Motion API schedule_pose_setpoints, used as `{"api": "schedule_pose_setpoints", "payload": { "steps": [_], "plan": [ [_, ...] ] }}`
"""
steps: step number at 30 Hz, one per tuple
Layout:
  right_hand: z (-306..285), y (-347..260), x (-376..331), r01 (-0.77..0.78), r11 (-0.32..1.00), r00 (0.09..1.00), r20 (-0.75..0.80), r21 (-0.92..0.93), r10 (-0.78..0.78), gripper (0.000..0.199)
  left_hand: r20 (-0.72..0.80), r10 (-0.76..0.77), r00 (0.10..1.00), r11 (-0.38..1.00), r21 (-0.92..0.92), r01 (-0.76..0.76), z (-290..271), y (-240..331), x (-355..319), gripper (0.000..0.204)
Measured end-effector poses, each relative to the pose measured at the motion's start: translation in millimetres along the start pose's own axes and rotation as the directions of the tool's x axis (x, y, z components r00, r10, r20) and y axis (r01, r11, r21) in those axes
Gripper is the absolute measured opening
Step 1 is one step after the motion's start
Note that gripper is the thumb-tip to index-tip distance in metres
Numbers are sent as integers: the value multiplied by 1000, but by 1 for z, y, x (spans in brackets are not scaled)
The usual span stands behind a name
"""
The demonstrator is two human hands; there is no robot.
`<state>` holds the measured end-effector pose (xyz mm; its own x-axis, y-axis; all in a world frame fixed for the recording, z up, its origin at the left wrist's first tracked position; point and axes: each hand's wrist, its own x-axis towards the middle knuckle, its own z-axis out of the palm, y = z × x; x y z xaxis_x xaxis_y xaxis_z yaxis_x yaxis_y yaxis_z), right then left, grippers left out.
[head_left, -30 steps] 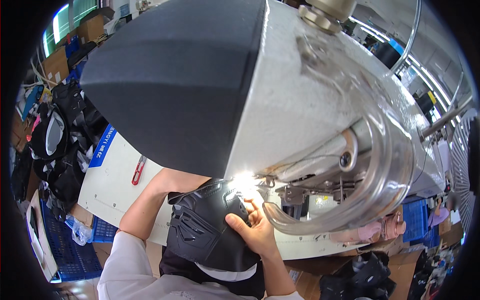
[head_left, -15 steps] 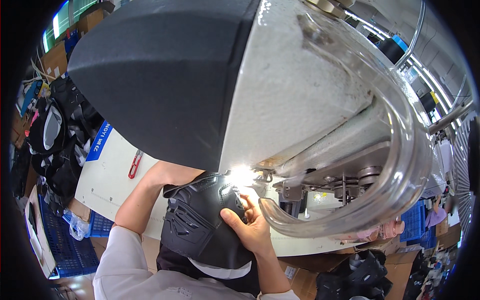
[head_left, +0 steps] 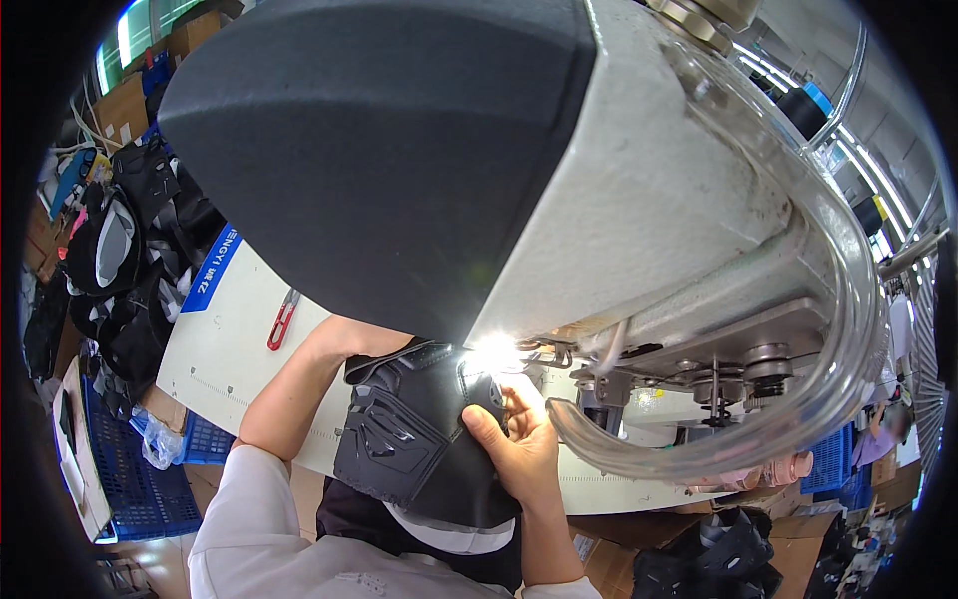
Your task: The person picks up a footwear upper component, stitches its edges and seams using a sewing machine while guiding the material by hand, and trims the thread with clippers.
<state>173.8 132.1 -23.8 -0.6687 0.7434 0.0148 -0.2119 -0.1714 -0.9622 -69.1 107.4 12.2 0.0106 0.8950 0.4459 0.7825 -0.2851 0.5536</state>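
Note:
A black moulded piece, looking like a shoe upper with a white-lined lower edge, lies under a sewing machine head. Its top edge meets the bright lamp glare, which hides the needle area. My right hand grips the piece's right side, thumb on top and fingers curled at the edge. The forearm of my left hand reaches in from the left to the piece's upper left. Only the wrist area shows there; its fingers are hidden by the machine head and the piece.
Red-handled thread snips lie on the white machine table. Black pieces are heaped at left, above blue crates. A clear curved guard arcs close to my right hand. More black pieces sit at lower right.
The whole view has shifted, so machine, table and hands appear farther right. My right hand keeps its grip on the black piece. A pale part now shows higher beneath the machine head.

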Motion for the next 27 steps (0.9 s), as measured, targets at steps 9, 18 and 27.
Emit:
{"api": "schedule_pose_setpoints", "payload": {
  "steps": [9,18,27],
  "plan": [
    [-3,4,4,-85,982,991,-112,-168,67,45,-44,-13,999,1000,2,13,5,-10,2,11],
    [-11,-8,2,-167,970,983,-106,-176,150,31,-88,-29,996,1000,4,29,8,-13,4,11],
    [-9,-12,7,-64,963,997,-51,-261,52,28,-100,-50,994,999,5,50,8,-13,3,11]
  ]
}}
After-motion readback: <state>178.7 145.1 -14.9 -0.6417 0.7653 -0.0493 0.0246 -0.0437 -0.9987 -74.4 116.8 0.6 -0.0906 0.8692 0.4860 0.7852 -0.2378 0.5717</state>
